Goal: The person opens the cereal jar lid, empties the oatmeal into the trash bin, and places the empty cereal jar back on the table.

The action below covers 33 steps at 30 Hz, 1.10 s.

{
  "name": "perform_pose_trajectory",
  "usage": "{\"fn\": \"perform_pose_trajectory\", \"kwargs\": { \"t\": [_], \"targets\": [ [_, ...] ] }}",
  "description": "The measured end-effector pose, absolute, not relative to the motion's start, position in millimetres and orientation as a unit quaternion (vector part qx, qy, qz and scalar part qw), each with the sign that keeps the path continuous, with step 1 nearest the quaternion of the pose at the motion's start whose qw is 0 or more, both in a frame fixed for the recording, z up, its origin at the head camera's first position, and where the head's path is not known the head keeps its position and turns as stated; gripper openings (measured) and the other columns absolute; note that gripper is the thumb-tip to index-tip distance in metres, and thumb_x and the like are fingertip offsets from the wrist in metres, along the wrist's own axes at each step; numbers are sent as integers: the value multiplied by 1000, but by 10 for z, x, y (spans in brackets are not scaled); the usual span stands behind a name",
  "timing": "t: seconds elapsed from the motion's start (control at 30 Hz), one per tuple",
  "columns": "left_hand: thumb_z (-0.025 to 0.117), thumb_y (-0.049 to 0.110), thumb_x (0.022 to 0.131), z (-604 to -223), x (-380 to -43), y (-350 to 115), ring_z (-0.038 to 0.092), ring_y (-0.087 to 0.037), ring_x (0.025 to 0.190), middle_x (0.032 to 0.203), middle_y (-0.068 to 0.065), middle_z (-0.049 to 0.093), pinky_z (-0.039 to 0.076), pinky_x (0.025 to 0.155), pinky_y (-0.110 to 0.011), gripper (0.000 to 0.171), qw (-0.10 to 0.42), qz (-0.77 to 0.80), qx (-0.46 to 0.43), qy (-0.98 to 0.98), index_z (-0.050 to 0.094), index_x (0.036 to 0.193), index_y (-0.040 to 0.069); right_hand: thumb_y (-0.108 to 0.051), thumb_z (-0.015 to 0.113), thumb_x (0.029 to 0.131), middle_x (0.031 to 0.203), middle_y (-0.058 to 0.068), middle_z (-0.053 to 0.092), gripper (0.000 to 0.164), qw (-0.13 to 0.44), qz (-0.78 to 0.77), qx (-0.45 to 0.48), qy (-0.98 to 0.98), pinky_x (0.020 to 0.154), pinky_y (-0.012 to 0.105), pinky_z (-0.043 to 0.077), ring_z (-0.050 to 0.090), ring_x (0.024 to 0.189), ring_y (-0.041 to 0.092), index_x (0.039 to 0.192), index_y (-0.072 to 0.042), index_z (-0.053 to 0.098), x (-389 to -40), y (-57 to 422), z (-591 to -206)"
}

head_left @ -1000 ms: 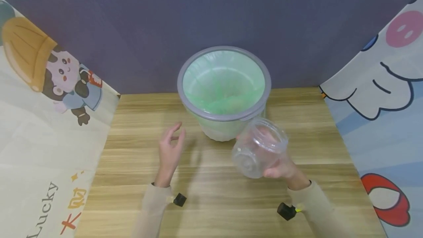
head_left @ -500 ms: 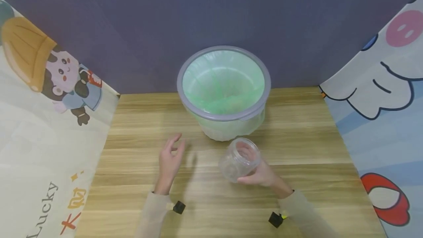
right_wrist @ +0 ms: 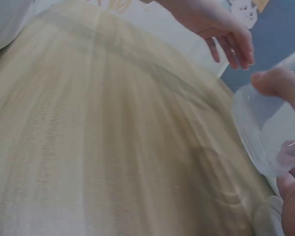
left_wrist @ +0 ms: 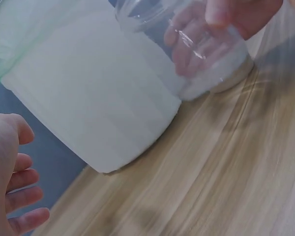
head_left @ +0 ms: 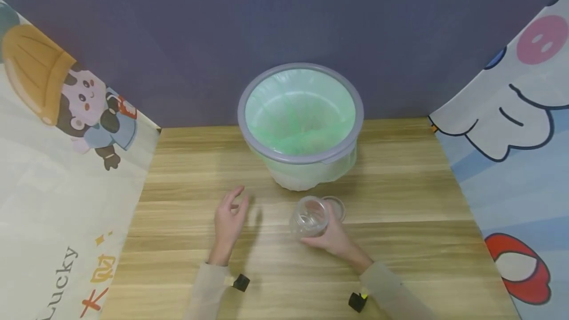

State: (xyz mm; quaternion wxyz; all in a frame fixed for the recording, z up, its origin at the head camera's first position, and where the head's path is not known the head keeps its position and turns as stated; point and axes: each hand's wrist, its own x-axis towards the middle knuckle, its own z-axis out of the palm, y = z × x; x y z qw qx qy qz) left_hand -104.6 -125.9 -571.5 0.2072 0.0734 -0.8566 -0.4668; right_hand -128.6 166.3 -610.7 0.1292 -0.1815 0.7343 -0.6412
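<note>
A clear plastic jar [head_left: 306,217] is gripped by my right hand [head_left: 333,236], fingers and thumb around its side. Its open mouth faces up in the head view, and the far fingers show through the wall in the left wrist view. Behind the right hand lies a round clear lid [head_left: 336,208] on the table, partly hidden by the jar and fingers. My left hand [head_left: 228,221] hovers to the left of the jar, fingers loosely bent and holding nothing.
A trash bin [head_left: 346,147] with a grey rim and green liner stands behind the jar, near the dark back wall [head_left: 284,14]. Printed cloth panels [head_left: 53,177] border the wooden table [head_left: 413,186] on both sides.
My right hand has brought the jar leftward and lower, away from the bin's right side, and the lid on the table has come into view. The left hand has drifted slightly nearer me.
</note>
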Motion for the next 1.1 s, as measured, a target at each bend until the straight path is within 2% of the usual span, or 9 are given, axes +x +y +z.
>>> {"fn": "perform_pose_trajectory", "kwargs": {
  "t": [0.17, 0.63, 0.77, 0.97, 1.1],
  "targets": [
    [70, 5, 96, -5726, -1048, -1266, 66, -41, 115, 127, -21, 69, 62, 81, -55, 31, 209, -458, 74, -861, 68, 125, -5, -18, 99, 64, 146, 12, 53, 104, 137, -616, -170, 757, 116, 63, 36, 50, 136, 37, 147, -12, 36, -1272, 1602, -6213],
    [71, 4, 95, -5781, -1049, -1248, 67, -40, 115, 125, -20, 71, 63, 79, -53, 29, 227, -454, 72, -858, 70, 123, -4, -25, 100, 62, 146, 18, 51, 112, 155, -579, -138, 789, 116, 67, 34, 49, 136, 43, 150, -10, 34, -1259, 1566, -6306],
    [71, 4, 94, -5787, -1050, -1249, 67, -40, 115, 125, -20, 71, 63, 79, -54, 30, 227, -455, 71, -858, 70, 123, -5, -22, 100, 63, 145, 18, 52, 111, 150, -573, -155, 791, 116, 66, 36, 50, 135, 42, 151, -7, 34, -1257, 1562, -6341],
    [67, 12, 99, -5803, -1026, -1290, 64, -38, 122, 132, -20, 68, 62, 84, -53, 31, 197, -450, 70, -868, 69, 127, -2, -21, 99, 63, 143, 12, 57, 106, 150, -558, -179, 796, 115, 63, 40, 54, 133, 36, 149, -13, 37, -1228, 1569, -6369],
    [69, 13, 97, -5822, -1051, -1303, 65, -39, 120, 131, -20, 68, 62, 85, -54, 33, 209, -431, 73, -875, 69, 127, -2, -24, 98, 66, 146, 16, 52, 110, 155, -566, -186, 788, 117, 65, 35, 50, 136, 39, 152, -11, 32, -1215, 1572, -6381]
  ]
}}
